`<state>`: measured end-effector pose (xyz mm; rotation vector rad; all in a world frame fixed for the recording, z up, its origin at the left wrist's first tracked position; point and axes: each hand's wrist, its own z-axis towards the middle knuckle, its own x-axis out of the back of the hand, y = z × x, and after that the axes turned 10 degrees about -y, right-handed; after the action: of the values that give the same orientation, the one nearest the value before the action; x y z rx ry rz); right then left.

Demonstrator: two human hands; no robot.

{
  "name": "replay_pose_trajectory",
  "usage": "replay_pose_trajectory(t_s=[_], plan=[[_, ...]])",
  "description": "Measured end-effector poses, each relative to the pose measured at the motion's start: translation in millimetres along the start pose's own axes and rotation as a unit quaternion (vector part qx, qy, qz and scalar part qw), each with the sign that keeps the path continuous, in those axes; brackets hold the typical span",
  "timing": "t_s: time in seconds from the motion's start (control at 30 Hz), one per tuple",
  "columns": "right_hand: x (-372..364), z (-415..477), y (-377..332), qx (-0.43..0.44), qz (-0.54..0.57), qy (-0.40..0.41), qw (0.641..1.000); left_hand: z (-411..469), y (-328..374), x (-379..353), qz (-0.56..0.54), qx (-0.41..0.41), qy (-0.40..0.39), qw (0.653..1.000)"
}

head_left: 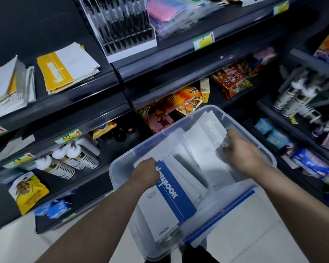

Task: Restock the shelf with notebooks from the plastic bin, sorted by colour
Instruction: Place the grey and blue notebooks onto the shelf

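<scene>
**A:** Head cam: what's your left hand on?

**B:** It's curled round the top edge of the blue notebook. That one stands tilted at the near-left of the clear plastic bin, cover w/ white lettering facing up.

**A:** And your right hand?

**B:** Further back in the bin, fingers hooked over the edge of a grey notebook, gripping it. More grey and white ones lie under and beside it.

**A:** Shelf?

**B:** Upper left. Yellow notebooks lie flat on the dark shelf, w/ a second yellow-and-white stack just beside them at the frame edge. A pen display sits to their right. Snack packs are on the lower shelf behind the bin.
</scene>
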<state>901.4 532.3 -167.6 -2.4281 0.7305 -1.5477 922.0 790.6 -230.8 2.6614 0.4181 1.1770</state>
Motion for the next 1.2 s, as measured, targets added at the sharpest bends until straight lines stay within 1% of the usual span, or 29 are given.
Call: replay_pose_trajectory(t_s=[0.07,0.1,0.2,0.3,0.4,0.47,0.53,0.57,0.6,0.63,0.67,0.7,0.73,0.77,0.8,0.83,0.9,0.97,1.07,1.13,1.2], plan=[[-5,-1,-1,0.020,0.064,-0.027,0.997,0,-2,-6,-0.004,0.040,-0.012,0.999],[-10,1,-2,0.026,0.073,-0.039,0.996,0,-4,-10,-0.010,0.062,-0.014,0.998],[-28,5,-5,0.044,0.028,-0.068,0.996,-1,-9,-29,-0.071,0.123,-0.024,0.990],[-40,9,-8,0.049,-0.018,-0.089,0.995,-11,-8,-49,-0.164,0.194,-0.038,0.966],[-43,12,-5,0.043,-0.057,-0.094,0.993,-19,-1,-62,-0.206,0.247,-0.014,0.947],[-40,12,-1,0.041,-0.070,-0.083,0.993,-20,5,-67,-0.206,0.252,-0.012,0.945],[-35,13,4,0.038,-0.085,-0.071,0.993,-20,13,-70,-0.175,0.232,-0.039,0.956],[-32,13,7,0.037,-0.090,-0.064,0.993,-22,19,-69,-0.131,0.218,-0.037,0.966],[-29,13,9,0.034,-0.091,-0.058,0.994,-23,23,-66,-0.050,0.189,-0.021,0.980],[-27,13,10,0.033,-0.091,-0.052,0.994,-24,28,-62,0.054,0.135,0.008,0.989],[-25,12,12,0.034,-0.090,-0.048,0.994,-23,31,-58,0.164,0.050,0.027,0.985],[-23,11,13,0.036,-0.089,-0.043,0.994,-20,33,-55,0.253,-0.054,0.023,0.966],[-22,9,15,0.038,-0.088,-0.038,0.995,-16,35,-53,0.315,-0.148,-0.008,0.937],[-22,7,16,0.040,-0.086,-0.032,0.995,-14,38,-51,0.359,-0.216,-0.048,0.907],[-22,5,18,0.043,-0.083,-0.028,0.995,-10,39,-51,0.387,-0.258,-0.078,0.882],[-22,3,20,0.048,-0.080,-0.023,0.995,-7,41,-52,0.404,-0.279,-0.090,0.867],[-23,0,23,0.059,-0.066,-0.011,0.996,-1,41,-52,0.430,-0.288,-0.074,0.853],[-24,-1,23,0.069,-0.052,-0.006,0.996,2,32,-49,0.445,-0.274,-0.053,0.851],[-28,-3,18,0.073,-0.002,-0.018,0.997,5,9,-41,0.466,-0.245,-0.045,0.849],[-32,-6,14,0.063,0.035,-0.028,0.997,6,2,-40,0.478,-0.256,-0.046,0.839],[-36,-10,10,0.056,0.048,-0.030,0.997,6,4,-43,0.481,-0.267,-0.053,0.833]])
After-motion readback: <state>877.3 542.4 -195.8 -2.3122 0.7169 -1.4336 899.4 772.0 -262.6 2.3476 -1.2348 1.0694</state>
